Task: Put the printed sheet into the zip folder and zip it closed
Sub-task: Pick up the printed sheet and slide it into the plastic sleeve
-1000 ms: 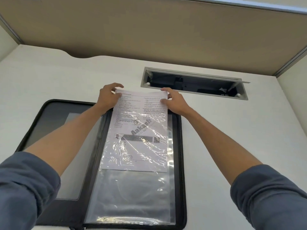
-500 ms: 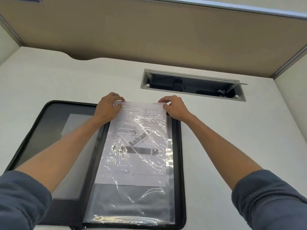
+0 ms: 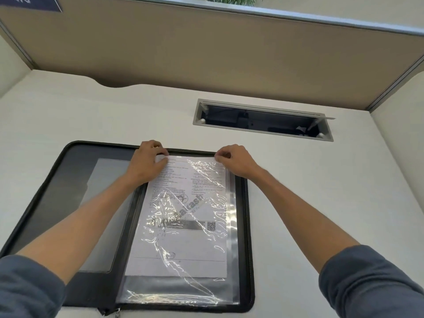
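While both hands pinch its far corners, left hand [image 3: 148, 165] and right hand [image 3: 234, 160], the sheet [image 3: 183, 216] sits mostly inside the folder's [image 3: 249, 226] clear sleeve [image 3: 231, 226]. Thin and floppy, it likely buckles if pushed, so hold those corners.

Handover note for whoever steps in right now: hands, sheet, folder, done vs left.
Left hand: pinching the top left corner of the printed sheet.
Right hand: pinching its top right corner.
Zip folder: lying open flat on the desk, zipper pull at the near edge.
Done: sheet is mostly down inside the clear sleeve on the folder's right half; its bottom edge stops short of the sleeve's bottom.
Left: seat the sheet fully, let go, fold the folder shut, zip it closed.
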